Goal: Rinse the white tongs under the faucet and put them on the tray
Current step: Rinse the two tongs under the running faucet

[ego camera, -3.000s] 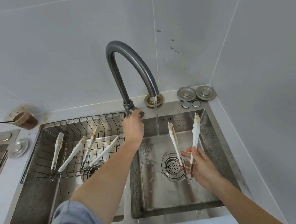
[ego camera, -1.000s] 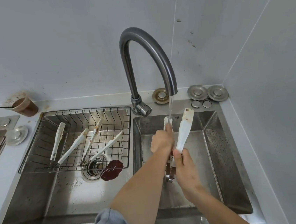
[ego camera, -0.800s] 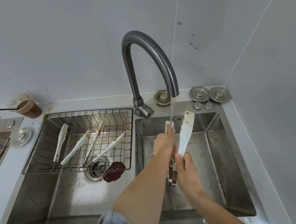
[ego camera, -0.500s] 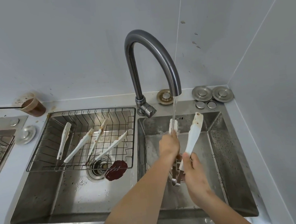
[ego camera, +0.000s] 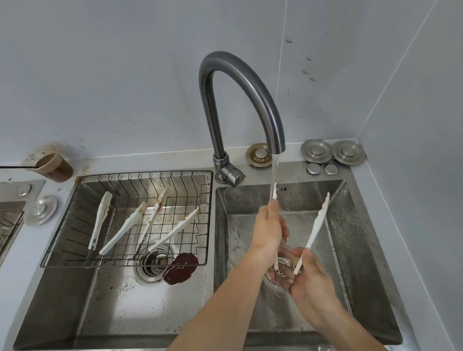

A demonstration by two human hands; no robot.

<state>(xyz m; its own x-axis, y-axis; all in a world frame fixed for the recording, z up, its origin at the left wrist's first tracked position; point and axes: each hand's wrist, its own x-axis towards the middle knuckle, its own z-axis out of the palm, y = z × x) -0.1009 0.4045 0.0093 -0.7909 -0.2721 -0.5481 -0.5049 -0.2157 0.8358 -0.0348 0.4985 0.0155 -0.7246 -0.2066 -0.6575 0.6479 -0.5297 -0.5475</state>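
Note:
White tongs (ego camera: 317,225) stand spread over the right sink basin (ego camera: 354,236). My right hand (ego camera: 311,278) grips their hinged lower end. My left hand (ego camera: 268,227) is closed around the left arm, whose tip sits in the water stream falling from the dark curved faucet (ego camera: 237,94). The right arm of the tongs sticks up free, outside the stream. A wire tray (ego camera: 196,179) rests across the left basin and holds two other white tongs (ego camera: 102,219), some stained brown.
A dark red blob (ego camera: 181,271) lies beside the left drain (ego camera: 154,265). A brown-stained cup (ego camera: 53,165) stands on the counter at back left. Metal drain caps (ego camera: 332,153) sit behind the right basin. Walls close in at the back and right.
My left hand left the faucet handle and took hold of the tongs' left arm under the stream. The tongs have since spread wider and turned edge-on.

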